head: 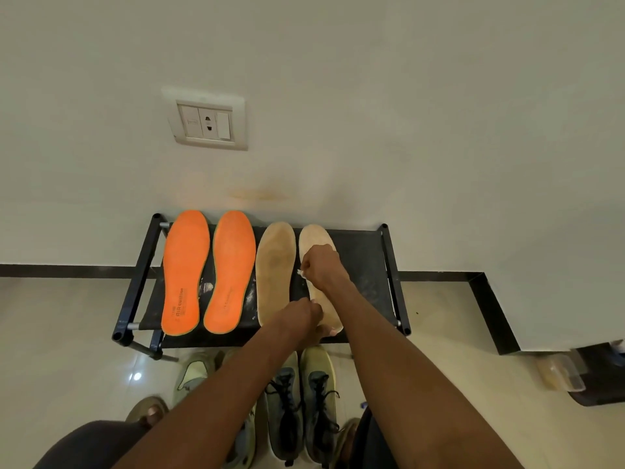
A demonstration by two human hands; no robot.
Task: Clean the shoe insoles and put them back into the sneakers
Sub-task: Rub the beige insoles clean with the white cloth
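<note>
right now the right hand (319,265) is curled round a small white wipe or cloth (301,273), pressing it on the far-right tan insole (316,242), while the left hand (301,314) pinches that insole's heel end to steady it. beside it lies the 2nd tan insole (274,265), then two orange insoles (209,269) further left, all 4 flat on a black rack (368,262) by the wall. both pairs of sneakers (301,401) wait on the floor below, w/ no insoles in them as far as i can see. so cleaning looks mid-way at best; can't tell which are done. refitting all 4 is left.
</note>
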